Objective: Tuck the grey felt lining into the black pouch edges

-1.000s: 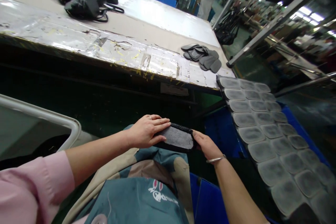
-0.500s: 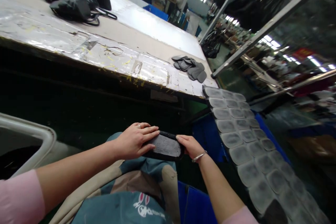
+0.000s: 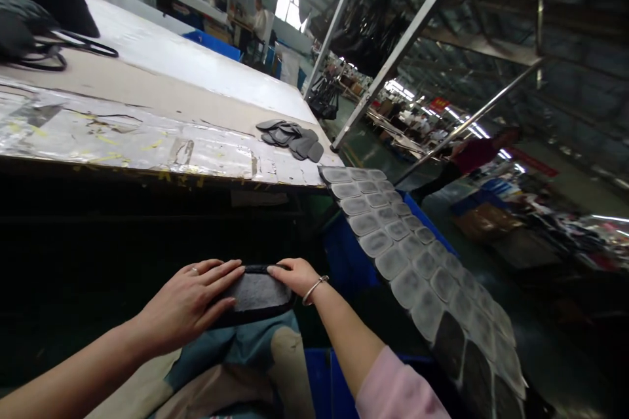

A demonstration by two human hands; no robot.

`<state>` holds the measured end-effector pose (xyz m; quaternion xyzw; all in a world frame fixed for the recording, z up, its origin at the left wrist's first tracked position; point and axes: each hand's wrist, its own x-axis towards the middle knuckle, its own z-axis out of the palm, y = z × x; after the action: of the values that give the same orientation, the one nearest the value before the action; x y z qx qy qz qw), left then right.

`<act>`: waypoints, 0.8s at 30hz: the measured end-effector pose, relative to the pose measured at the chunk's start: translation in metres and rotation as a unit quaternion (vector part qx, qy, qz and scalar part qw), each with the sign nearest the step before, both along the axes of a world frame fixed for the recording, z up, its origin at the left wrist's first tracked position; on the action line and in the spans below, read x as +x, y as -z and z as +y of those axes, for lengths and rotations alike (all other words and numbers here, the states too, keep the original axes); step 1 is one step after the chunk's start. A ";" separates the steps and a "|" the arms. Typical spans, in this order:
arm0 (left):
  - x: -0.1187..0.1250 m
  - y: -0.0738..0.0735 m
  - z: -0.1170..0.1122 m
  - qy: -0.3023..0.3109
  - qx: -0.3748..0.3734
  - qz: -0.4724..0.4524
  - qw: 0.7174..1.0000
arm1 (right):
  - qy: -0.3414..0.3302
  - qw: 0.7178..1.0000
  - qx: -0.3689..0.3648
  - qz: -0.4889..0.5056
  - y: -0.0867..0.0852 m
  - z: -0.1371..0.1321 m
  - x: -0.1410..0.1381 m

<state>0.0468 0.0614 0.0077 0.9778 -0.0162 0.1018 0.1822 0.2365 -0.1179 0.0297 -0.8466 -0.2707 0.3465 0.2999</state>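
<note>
Over my lap I hold a rounded oblong panel (image 3: 260, 292), grey and fuzzy in the middle with a black raised edge. My left hand (image 3: 191, 298) grips its left end, fingers lying across the grey face and the top edge. At the upper right corner my right hand (image 3: 293, 275) pinches the black edge between thumb and fingers. The panel's underside and the fingers beneath it are hidden.
A worktable (image 3: 211, 144) runs across ahead, bearing a pile of grey oval pieces (image 3: 292, 137) and black bags (image 3: 44, 0). To my right slopes a board of rounded grey pads (image 3: 393, 236) above blue bins (image 3: 344, 255). Metal poles (image 3: 403, 52) rise behind. A person (image 3: 472, 154) is beyond.
My view has swung to the right, so the table, the board and my hands appear farther left. Both hands keep their hold on the panel. A person has come into sight at the right.
</note>
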 end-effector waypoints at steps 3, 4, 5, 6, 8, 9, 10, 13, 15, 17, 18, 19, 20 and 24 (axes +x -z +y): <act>0.004 0.004 0.004 0.010 0.001 0.006 1.000 | 0.007 1.000 -0.012 -0.026 -0.002 0.008 -0.002; 0.005 0.004 0.005 0.011 -0.003 0.010 1.000 | 0.010 1.000 -0.016 -0.025 -0.001 0.011 -0.003; 0.006 0.003 0.006 0.008 -0.010 0.014 1.000 | 0.012 1.000 -0.019 -0.020 0.000 0.015 -0.004; 0.005 0.002 0.006 0.005 -0.024 0.017 1.000 | 0.014 1.000 -0.021 -0.013 0.001 0.017 -0.006; 0.001 -0.005 0.003 -0.005 -0.089 0.012 0.996 | 0.018 1.000 -0.013 0.001 0.003 0.020 -0.012; -0.001 -0.009 0.000 0.000 -0.152 0.001 0.988 | 0.019 1.000 -0.003 0.008 0.003 0.019 -0.015; -0.003 -0.011 -0.002 -0.010 -0.244 -0.015 0.970 | 0.018 1.000 0.011 0.014 0.003 0.017 -0.016; -0.008 -0.006 -0.003 -0.211 -0.577 -0.115 0.781 | 0.019 0.996 0.076 0.039 0.010 0.010 -0.009; -0.013 0.004 -0.003 -0.319 -0.683 -0.139 0.642 | 0.030 0.990 0.116 0.071 0.019 0.003 -0.002; -0.018 0.013 -0.006 -0.344 -0.706 -0.126 0.606 | 0.061 0.979 0.150 0.128 0.026 -0.007 0.000; -0.020 0.016 -0.009 -0.344 -0.712 -0.116 0.601 | 0.087 0.967 0.165 0.176 0.028 -0.012 -0.001; -0.021 0.017 -0.013 -0.342 -0.721 -0.111 0.593 | 0.102 0.957 0.170 0.212 0.030 -0.016 -0.003; -0.021 0.018 -0.016 -0.340 -0.728 -0.110 0.586 | 0.119 0.946 0.176 0.246 0.031 -0.019 -0.006; -0.012 0.016 -0.028 -0.342 -0.730 -0.124 0.579 | 0.144 0.938 0.189 0.252 0.033 -0.024 -0.014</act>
<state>0.0352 0.0334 -0.0079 0.4260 0.3764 0.2540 0.7825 0.2222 -0.1418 -0.0032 -0.6891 -0.1216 0.4440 0.5596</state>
